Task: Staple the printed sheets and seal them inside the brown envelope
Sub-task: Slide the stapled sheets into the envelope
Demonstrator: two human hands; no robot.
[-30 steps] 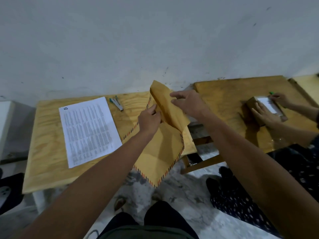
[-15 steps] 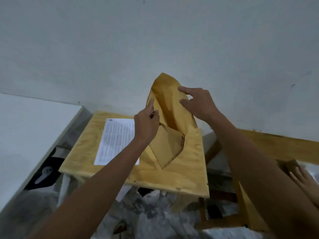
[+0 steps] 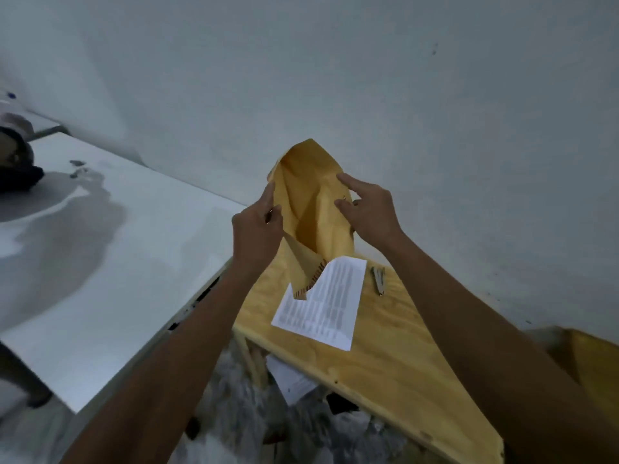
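Observation:
I hold the brown envelope (image 3: 311, 209) up in front of the wall, its mouth spread and its flap hanging down with a striped edge. My left hand (image 3: 256, 229) pinches the envelope's left edge. My right hand (image 3: 368, 212) grips its right side, index finger stretched along the paper. Below lie the printed sheets (image 3: 325, 304) flat on the wooden table (image 3: 385, 356), partly hidden by the envelope's flap. A grey stapler (image 3: 378, 279) lies just right of the sheets.
A white table (image 3: 100, 249) stands to the left, with a dark object (image 3: 16, 162) at its far corner. Another sheet of paper (image 3: 293, 380) lies under the wooden table on the mottled floor. A second wooden surface (image 3: 596, 363) shows at the right edge.
The view has swung left and tilted. Both hands lifted the envelope higher off the table and spread its mouth wider. The other person at the right table is out of view.

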